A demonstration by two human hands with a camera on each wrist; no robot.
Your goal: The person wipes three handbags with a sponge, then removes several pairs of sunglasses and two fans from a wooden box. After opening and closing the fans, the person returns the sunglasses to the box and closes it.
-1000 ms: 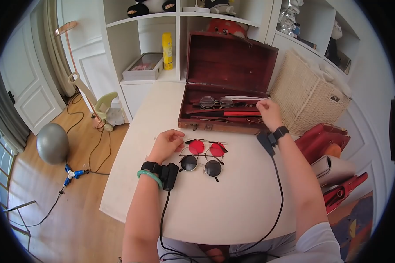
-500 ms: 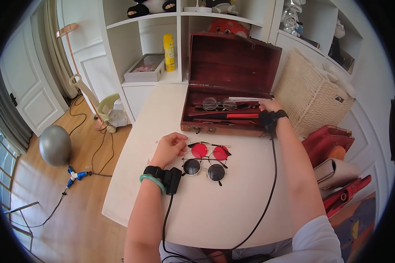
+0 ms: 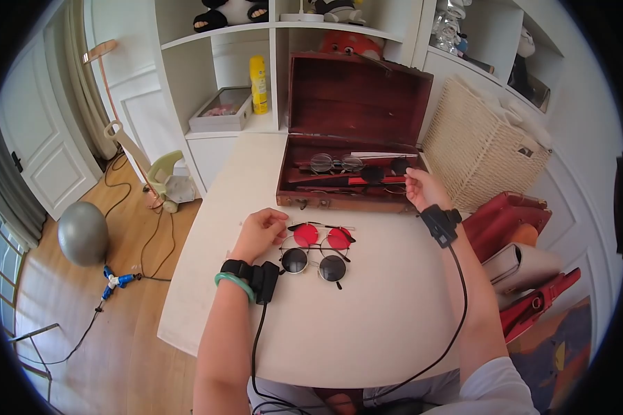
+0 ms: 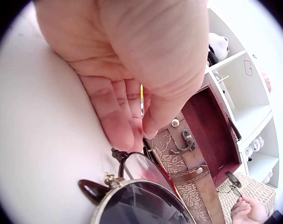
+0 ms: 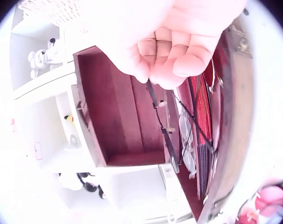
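Note:
My right hand (image 3: pixel 428 190) pinches a pair of dark-lensed sunglasses (image 3: pixel 399 166) and holds it up over the open burgundy case (image 3: pixel 367 202). In the right wrist view the sunglasses (image 5: pixel 160 114) show nearly edge-on below the fingertips. On the table my left hand (image 3: pixel 257 234) rests with loosely bent fingers, beside glasses laid in a column. Farthest are red-lensed glasses (image 3: pixel 306 236); nearest are round black sunglasses (image 3: pixel 332 268), with a thin dark frame between them. Inside the case lie clear round eyeglasses (image 3: pixel 322 163) and a black-and-red folded item (image 3: pixel 356 181).
A woven basket (image 3: pixel 484 149) stands right of the case, with red and beige bags (image 3: pixel 526 266) beside the table. Shelves behind hold a yellow can (image 3: pixel 258 84) and a grey box (image 3: pixel 218 124). Cables run from both wrists over the table (image 3: pixel 381 311).
My right hand reached into the right side of the case and has come back up toward me, now with dark sunglasses in its fingers. My left hand has stayed beside the red-lensed glasses.

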